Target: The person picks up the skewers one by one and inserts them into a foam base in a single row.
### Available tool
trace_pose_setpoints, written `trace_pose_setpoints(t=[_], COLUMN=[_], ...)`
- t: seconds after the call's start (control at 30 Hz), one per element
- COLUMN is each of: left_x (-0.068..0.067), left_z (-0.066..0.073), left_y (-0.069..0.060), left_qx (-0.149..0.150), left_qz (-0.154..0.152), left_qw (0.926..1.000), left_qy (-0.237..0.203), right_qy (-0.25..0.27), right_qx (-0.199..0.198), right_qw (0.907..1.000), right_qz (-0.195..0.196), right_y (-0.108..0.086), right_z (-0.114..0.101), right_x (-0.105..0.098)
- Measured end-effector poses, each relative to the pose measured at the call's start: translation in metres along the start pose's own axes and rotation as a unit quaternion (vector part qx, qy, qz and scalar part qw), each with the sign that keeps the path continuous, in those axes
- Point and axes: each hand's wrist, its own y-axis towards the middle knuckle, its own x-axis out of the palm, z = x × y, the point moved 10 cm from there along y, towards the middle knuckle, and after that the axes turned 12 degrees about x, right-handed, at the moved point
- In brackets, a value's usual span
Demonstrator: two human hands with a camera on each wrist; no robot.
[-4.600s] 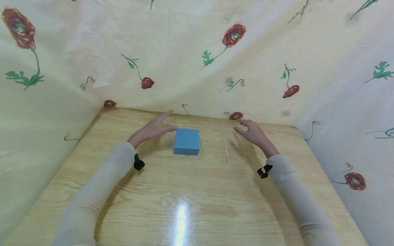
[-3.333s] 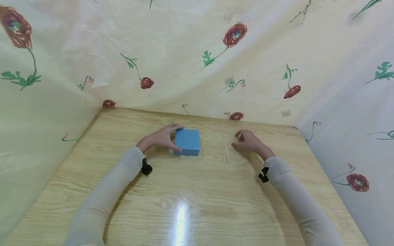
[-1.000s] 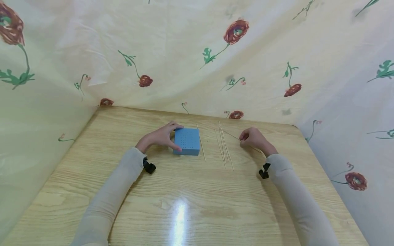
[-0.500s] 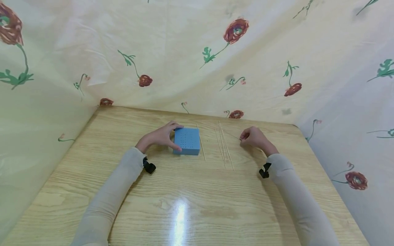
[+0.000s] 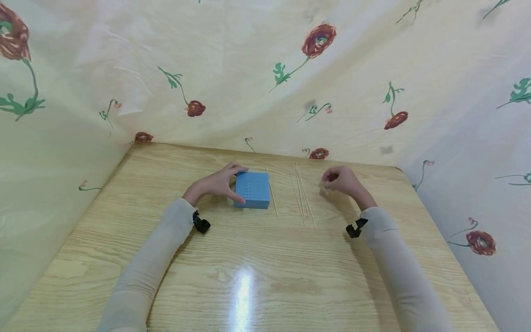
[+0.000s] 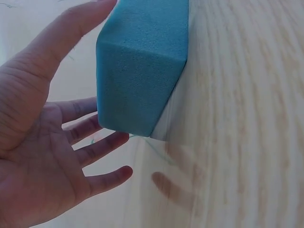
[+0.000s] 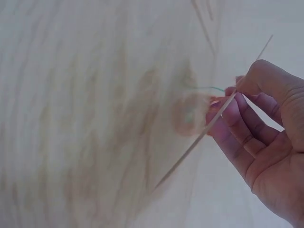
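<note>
My left hand [image 5: 213, 184] spans the left part of a blue foam block [image 5: 254, 186], thumb on its front edge and forefinger at its back edge. Small holes dot the block's top. In the left wrist view, the block [image 6: 137, 90] sits between the thumb and the fingers, some of which are spread past its end. My right hand [image 5: 343, 181] is just above the table, right of several thin wooden sticks [image 5: 305, 196]. As the right wrist view shows, its thumb and fingertips pinch one thin wooden stick [image 7: 190, 147], which slants down toward the tabletop.
A single stick [image 5: 273, 198] lies close along the block's right side. The wood-grain table [image 5: 290, 267] meets a flowered cloth [image 5: 249, 92] at the back, and the same cloth hangs at both sides. A bright reflection shows at the front middle.
From above the table, my left hand came down onto the block and gripped it. My right hand lowered, pinched a stick from the right of the group and has now lifted slightly with it.
</note>
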Motion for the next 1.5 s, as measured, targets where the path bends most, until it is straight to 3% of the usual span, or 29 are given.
trace_pose_setpoints(t=[0.37,0.73,1.17,1.4,1.5], left_x=[-0.004,-0.008,-0.008,-0.009,-0.009], left_z=[0.004,0.012,0.007,0.005,0.006], left_y=[-0.001,0.008,0.009,0.008,0.008], left_qx=[0.007,0.002,-0.008,-0.002,0.001], left_qz=[0.008,-0.010,-0.013,-0.010,-0.009], left_qw=[0.9999,0.9998,0.9998,0.9998,0.9999], left_qy=[-0.003,0.019,0.014,0.014,0.012], right_qy=[0.092,0.174,0.270,0.335,0.342], right_qx=[-0.008,-0.039,-0.100,-0.138,-0.147], right_qw=[0.9958,0.9839,0.9577,0.9319,0.9278], right_qz=[0.004,-0.005,-0.008,-0.023,-0.026], right_y=[-0.003,-0.010,-0.009,-0.010,-0.012], right_z=[-0.013,-0.048,-0.089,-0.118,-0.130], right_x=[-0.011,-0.017,-0.013,-0.011,-0.010])
